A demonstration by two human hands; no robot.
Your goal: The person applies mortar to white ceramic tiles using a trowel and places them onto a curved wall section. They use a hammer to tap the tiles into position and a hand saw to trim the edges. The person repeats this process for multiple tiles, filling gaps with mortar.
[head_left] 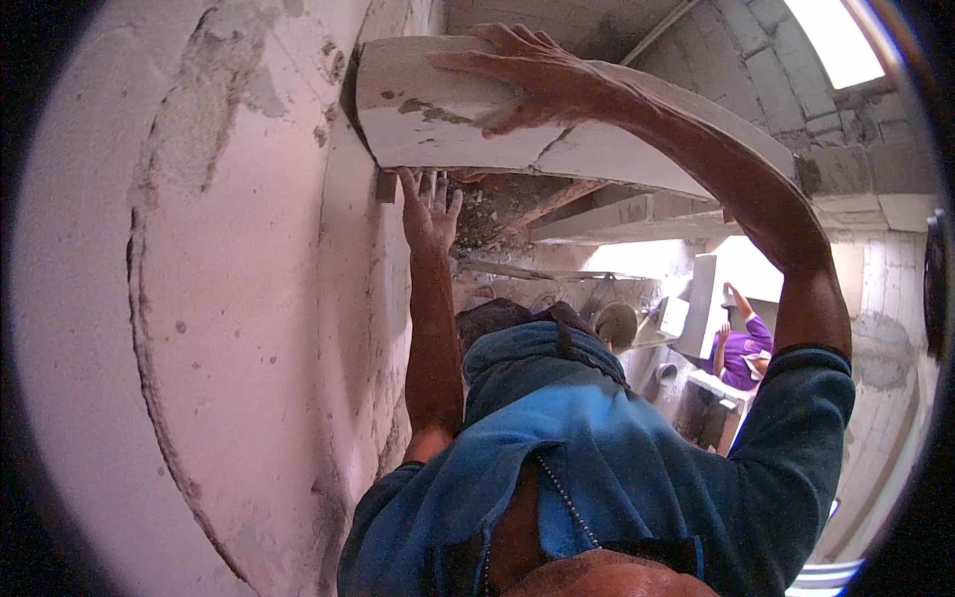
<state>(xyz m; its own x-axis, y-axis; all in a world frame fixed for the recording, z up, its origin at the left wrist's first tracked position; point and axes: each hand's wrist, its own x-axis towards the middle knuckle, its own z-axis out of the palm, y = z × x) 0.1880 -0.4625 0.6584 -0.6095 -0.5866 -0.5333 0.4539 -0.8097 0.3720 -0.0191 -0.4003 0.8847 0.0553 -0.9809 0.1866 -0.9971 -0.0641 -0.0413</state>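
Note:
A long, pale block [448,139] stretches across the upper middle, its left end close against the plastered wall [239,298]. It has dark chipped patches and a crack along its face. Across the top of the block lies my right hand [527,82], fingers spread, holding nothing between them. Lower down, my left hand [432,214] reaches up with its fingers stretched apart. Its fingertips are at the block's lower edge beside the wall; whether they press on its underside, I cannot tell.
Below and to the right, a person in a purple shirt [741,353] raises their hands beside a pale upright slab [702,303]. A round bucket [615,323] stands farther down. Rough masonry [776,75] and a bright opening [836,40] fill the upper right.

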